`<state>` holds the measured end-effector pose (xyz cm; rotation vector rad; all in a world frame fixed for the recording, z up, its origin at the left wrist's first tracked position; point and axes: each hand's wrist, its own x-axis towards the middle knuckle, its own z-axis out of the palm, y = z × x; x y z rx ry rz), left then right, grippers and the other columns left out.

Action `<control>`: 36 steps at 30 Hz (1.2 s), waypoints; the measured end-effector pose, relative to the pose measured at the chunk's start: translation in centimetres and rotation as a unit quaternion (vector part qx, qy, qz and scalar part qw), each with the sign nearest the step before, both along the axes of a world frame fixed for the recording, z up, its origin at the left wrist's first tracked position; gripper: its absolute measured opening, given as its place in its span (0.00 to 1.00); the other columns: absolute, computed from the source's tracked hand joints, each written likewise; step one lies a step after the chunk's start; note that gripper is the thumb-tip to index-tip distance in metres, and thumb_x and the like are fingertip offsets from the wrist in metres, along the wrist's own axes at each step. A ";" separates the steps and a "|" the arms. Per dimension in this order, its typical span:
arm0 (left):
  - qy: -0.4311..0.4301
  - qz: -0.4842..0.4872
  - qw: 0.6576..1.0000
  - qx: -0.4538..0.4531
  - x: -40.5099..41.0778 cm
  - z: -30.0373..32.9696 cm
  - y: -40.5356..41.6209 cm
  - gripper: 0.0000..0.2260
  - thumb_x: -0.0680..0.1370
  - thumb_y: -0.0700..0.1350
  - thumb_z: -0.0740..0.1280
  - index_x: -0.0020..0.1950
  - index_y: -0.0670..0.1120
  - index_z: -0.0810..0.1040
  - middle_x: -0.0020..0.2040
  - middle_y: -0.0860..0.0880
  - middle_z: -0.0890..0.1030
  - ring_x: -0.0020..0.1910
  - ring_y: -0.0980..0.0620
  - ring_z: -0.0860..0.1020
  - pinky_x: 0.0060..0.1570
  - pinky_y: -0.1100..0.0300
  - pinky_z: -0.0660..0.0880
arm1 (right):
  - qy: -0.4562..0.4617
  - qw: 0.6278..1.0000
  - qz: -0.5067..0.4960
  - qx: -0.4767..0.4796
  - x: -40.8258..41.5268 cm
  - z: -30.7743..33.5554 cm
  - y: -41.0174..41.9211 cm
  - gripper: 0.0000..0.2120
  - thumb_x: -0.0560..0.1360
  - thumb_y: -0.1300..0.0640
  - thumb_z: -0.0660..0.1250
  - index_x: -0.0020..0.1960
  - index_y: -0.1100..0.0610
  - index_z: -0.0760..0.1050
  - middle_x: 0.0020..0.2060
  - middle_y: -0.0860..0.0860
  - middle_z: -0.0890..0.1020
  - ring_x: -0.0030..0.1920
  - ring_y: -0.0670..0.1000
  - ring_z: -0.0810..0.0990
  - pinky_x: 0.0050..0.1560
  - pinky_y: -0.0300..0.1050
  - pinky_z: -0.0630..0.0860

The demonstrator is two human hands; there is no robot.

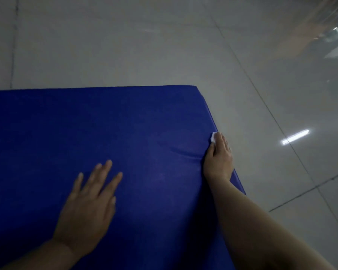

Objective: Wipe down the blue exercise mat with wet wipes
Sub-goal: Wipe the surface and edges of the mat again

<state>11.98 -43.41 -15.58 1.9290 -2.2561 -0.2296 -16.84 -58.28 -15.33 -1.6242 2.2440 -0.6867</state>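
With the blue exercise mat on the floor, the right hand presses a wet wipe at its right edge, the left hand rests flat with spread fingers, and wiping appears midway, extent unverifiable.

mat: deep, even blue with no pattern, darker toward the near edge
wet wipe: white, plain
floor: pale grey glossy tiles crossed by thin dark grout lines, with bright white light reflections at the right
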 end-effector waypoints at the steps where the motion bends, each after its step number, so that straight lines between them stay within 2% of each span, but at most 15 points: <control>1: 0.001 -0.006 1.000 0.019 -0.9 0.4 0.7 0.25 0.81 0.51 0.44 0.71 0.45 0.69 0.75 0.43 0.63 0.72 0.45 0.64 0.68 0.44 0.56 | 0.004 1.000 0.007 0.000 0.0 0.1 -0.1 0.20 0.82 0.55 0.52 0.73 0.52 0.64 0.73 0.49 0.66 0.73 0.49 0.62 0.74 0.46 0.58; 4: -0.028 0.003 0.998 0.047 -1.0 0.6 0.5 0.25 0.78 0.51 0.48 0.72 0.46 0.69 0.74 0.44 0.63 0.72 0.46 0.64 0.68 0.45 0.55 | 0.046 0.998 0.042 0.027 -0.5 0.4 -0.3 0.21 0.81 0.60 0.51 0.73 0.54 0.64 0.73 0.50 0.65 0.73 0.50 0.61 0.74 0.45 0.52; 6: -0.019 0.011 0.998 0.059 -0.7 0.7 0.2 0.25 0.77 0.50 0.49 0.72 0.46 0.68 0.75 0.44 0.61 0.73 0.46 0.62 0.70 0.45 0.55 | 0.090 0.991 0.073 0.063 -1.6 0.9 0.7 0.24 0.77 0.67 0.52 0.72 0.56 0.63 0.73 0.52 0.65 0.74 0.51 0.60 0.74 0.48 0.50; 8: -0.010 0.014 0.998 0.066 -0.9 0.6 0.3 0.25 0.77 0.51 0.48 0.72 0.46 0.68 0.75 0.45 0.60 0.74 0.47 0.60 0.70 0.44 0.55 | 0.113 0.984 0.087 0.107 -3.7 1.8 3.5 0.27 0.76 0.69 0.53 0.74 0.59 0.60 0.73 0.55 0.65 0.74 0.54 0.59 0.74 0.48 0.48; 11: 0.006 0.010 0.997 0.075 -1.0 0.9 0.3 0.26 0.77 0.51 0.48 0.72 0.46 0.69 0.76 0.45 0.60 0.74 0.47 0.60 0.71 0.43 0.55 | 0.105 0.980 0.099 0.137 -7.5 3.0 11.4 0.27 0.78 0.68 0.55 0.76 0.57 0.59 0.72 0.55 0.66 0.73 0.56 0.63 0.73 0.49 0.55; 14: 0.011 0.012 0.997 0.069 -0.9 0.8 0.2 0.25 0.77 0.51 0.48 0.72 0.46 0.69 0.76 0.45 0.60 0.74 0.48 0.59 0.71 0.44 0.53 | 0.062 0.984 0.037 0.164 -10.1 3.3 19.4 0.25 0.80 0.63 0.57 0.76 0.51 0.60 0.70 0.52 0.70 0.68 0.56 0.69 0.69 0.54 0.65; 16: 0.016 0.009 0.997 0.071 -1.0 0.7 0.2 0.26 0.77 0.51 0.48 0.72 0.46 0.68 0.76 0.45 0.60 0.74 0.48 0.59 0.72 0.44 0.52 | 0.035 0.985 -0.014 0.167 -11.2 3.3 23.0 0.22 0.79 0.57 0.57 0.73 0.54 0.65 0.68 0.55 0.72 0.68 0.57 0.70 0.69 0.55 0.66; 18: 0.017 0.007 0.997 0.070 -1.0 0.8 0.2 0.26 0.77 0.51 0.48 0.72 0.45 0.68 0.76 0.45 0.59 0.74 0.47 0.58 0.72 0.43 0.52 | 0.026 0.989 -0.047 0.137 -11.9 3.1 25.4 0.19 0.79 0.56 0.59 0.68 0.60 0.71 0.66 0.58 0.74 0.67 0.59 0.71 0.69 0.51 0.65; 20: 0.016 0.006 0.997 0.071 -1.0 0.8 0.2 0.26 0.77 0.51 0.48 0.72 0.45 0.68 0.76 0.45 0.59 0.74 0.47 0.59 0.71 0.42 0.54 | 0.060 0.987 -0.104 0.106 -11.8 2.8 26.3 0.14 0.79 0.60 0.61 0.64 0.61 0.76 0.64 0.57 0.76 0.64 0.57 0.74 0.64 0.46 0.68; 25: 0.022 0.008 0.997 0.072 -1.1 0.9 0.2 0.25 0.77 0.51 0.49 0.71 0.45 0.69 0.75 0.45 0.60 0.74 0.46 0.60 0.71 0.43 0.54 | 0.052 0.970 -0.223 0.082 -8.7 2.0 22.4 0.14 0.81 0.57 0.58 0.60 0.60 0.78 0.57 0.58 0.79 0.53 0.57 0.76 0.54 0.45 0.67; 31: 0.023 -0.001 0.998 0.058 -0.9 0.9 0.0 0.24 0.76 0.50 0.51 0.70 0.46 0.71 0.74 0.44 0.63 0.73 0.46 0.62 0.69 0.45 0.53 | 0.048 0.965 -0.245 0.077 -4.8 1.6 13.0 0.17 0.82 0.57 0.53 0.62 0.63 0.75 0.57 0.61 0.78 0.51 0.59 0.75 0.47 0.44 0.65; 33: 0.029 -0.006 0.998 0.061 -0.9 1.0 -0.1 0.24 0.76 0.50 0.52 0.69 0.46 0.72 0.74 0.44 0.64 0.73 0.46 0.61 0.69 0.44 0.54 | 0.046 0.967 -0.243 0.067 -3.6 1.5 10.0 0.16 0.82 0.58 0.53 0.60 0.63 0.77 0.55 0.61 0.78 0.44 0.55 0.71 0.44 0.42 0.61; 36: 0.029 -0.014 0.997 0.072 -0.8 0.9 -0.3 0.24 0.76 0.50 0.52 0.68 0.46 0.73 0.73 0.44 0.65 0.72 0.47 0.60 0.69 0.46 0.53 | 0.044 0.968 -0.239 0.056 -1.7 1.5 5.7 0.16 0.82 0.59 0.53 0.55 0.63 0.78 0.53 0.61 0.78 0.41 0.50 0.66 0.40 0.40 0.56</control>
